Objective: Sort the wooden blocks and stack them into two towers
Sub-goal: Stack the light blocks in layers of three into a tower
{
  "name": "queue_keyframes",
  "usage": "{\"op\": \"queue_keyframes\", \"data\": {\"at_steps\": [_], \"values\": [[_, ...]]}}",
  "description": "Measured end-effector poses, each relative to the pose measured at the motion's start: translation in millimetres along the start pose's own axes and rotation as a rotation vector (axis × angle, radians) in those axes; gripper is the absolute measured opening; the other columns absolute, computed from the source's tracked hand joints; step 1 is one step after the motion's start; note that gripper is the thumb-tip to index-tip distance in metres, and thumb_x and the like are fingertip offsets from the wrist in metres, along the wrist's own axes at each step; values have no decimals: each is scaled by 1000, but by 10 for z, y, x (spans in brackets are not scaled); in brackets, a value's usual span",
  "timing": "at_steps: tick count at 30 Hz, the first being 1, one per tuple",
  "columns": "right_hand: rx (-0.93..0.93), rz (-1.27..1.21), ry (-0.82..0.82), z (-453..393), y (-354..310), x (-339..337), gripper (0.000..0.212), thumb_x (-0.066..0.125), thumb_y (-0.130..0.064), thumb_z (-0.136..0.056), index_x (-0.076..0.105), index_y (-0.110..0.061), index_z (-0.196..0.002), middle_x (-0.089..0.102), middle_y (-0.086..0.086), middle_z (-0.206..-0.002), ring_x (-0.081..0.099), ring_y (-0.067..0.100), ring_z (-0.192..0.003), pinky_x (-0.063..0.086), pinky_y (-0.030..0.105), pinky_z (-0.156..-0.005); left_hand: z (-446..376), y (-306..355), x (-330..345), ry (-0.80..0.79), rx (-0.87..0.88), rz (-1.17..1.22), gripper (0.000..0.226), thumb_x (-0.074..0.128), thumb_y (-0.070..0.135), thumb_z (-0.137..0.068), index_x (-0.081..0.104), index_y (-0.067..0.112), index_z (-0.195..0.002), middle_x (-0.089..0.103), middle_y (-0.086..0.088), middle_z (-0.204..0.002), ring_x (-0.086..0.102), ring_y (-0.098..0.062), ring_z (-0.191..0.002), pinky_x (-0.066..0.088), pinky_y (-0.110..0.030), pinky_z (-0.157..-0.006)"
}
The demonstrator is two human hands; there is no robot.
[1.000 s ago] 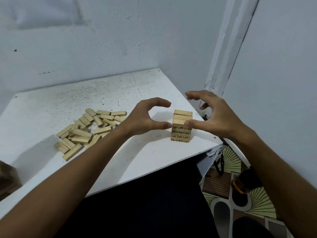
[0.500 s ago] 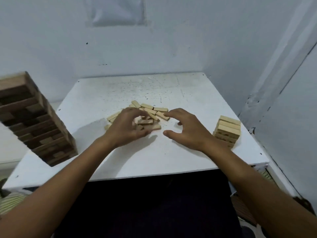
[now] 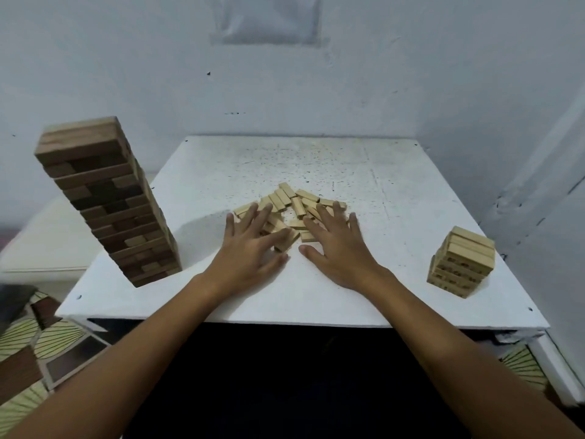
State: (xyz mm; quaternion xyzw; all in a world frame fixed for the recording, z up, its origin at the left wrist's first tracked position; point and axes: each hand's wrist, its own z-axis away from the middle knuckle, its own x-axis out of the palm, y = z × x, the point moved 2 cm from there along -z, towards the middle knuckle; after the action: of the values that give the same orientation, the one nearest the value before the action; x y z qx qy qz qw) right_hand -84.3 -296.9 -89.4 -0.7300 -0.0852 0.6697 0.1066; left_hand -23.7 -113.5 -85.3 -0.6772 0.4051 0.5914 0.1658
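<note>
Where the loose pale blocks [image 3: 289,210] lie scattered mid-tabletop, the left hand [image 3: 250,248] and right hand [image 3: 340,248] rest flat on the pile's near edge, fingers spread straight, each grip apart and clasping nothing. A short pale tower [image 3: 460,261] stands near the right edge of the white tabletop [image 3: 395,198] (speckled with dark flecks); a tall dark-wood tower [image 3: 104,201] stands at the left edge.
</note>
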Motion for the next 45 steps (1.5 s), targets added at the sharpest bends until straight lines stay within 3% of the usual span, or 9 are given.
{"op": "queue_keyframes", "data": {"at_steps": [5,8,14,23,29,34,37,40,45], "values": [[-42,74,-8,129,7,-10,54,28,-42,-104,22,-21,-154,6,1,-163,-9,26,-150,-5,50,-120,48,75,-13,24,63,-17,52,31,53,-91,62,33,-127,28,-9,-158,10,-31,-150,3,-67,-115],[-70,55,10,229,26,-24,50,29,-34,-105,28,-16,-152,15,4,-162,1,26,-150,1,45,-121,68,130,-28,127,127,-51,40,41,46,-92,74,27,-106,54,-10,-138,39,-37,-136,21,-66,-109],[-137,-51,143,414,36,-75,34,56,-17,-95,62,-8,-127,55,13,-138,49,36,-123,42,48,-102,103,198,-23,304,248,-143,20,59,38,-91,77,29,-88,66,8,-90,59,-23,-95,34,-49,-88],[-201,-96,174,543,68,-99,34,58,-32,-84,72,-22,-113,61,-3,-128,47,30,-119,36,45,-93,190,190,-33,162,208,-47,43,54,54,-81,76,21,-98,60,7,-81,53,-17,-92,27,-44,-85],[-318,-150,181,597,54,-106,29,54,-31,-86,75,-22,-104,69,-11,-115,52,20,-112,36,48,-91,183,157,-52,192,120,-28,35,53,46,-82,75,19,-79,61,8,-74,50,-13,-87,22,-36,-79],[-336,-289,124,593,2,-96,25,59,-16,-88,76,-20,-107,69,-10,-118,49,16,-108,38,43,-87,234,163,-71,205,-52,92,28,60,48,-85,76,27,-95,64,10,-72,56,-11,-82,24,-37,-81],[-351,-392,85,568,-37,-102,23,61,-8,-90,75,-13,-107,69,-2,-119,52,13,-108,46,34,-89,237,175,-109,147,-57,218,39,48,55,-86,77,29,-93,63,10,-70,56,-6,-78,31,-43,-85],[-297,-457,105,530,-64,-105,22,64,-2,-88,73,-10,-107,63,4,-124,59,15,-111,51,27,-89,236,159,-147,72,-40,378,40,47,44,-80,78,23,-94,69,8,-74,60,-6,-74,42,-52,-82],[-164,-309,245,484,-64,-129,21,73,-15,-83,72,-15,-103,63,-1,-110,54,17,-109,51,38,-82,283,130,-163,-11,-106,489,36,66,34,-69,78,21,-101,70,8,-74,62,-6,-74,45,-22,-73]]}}
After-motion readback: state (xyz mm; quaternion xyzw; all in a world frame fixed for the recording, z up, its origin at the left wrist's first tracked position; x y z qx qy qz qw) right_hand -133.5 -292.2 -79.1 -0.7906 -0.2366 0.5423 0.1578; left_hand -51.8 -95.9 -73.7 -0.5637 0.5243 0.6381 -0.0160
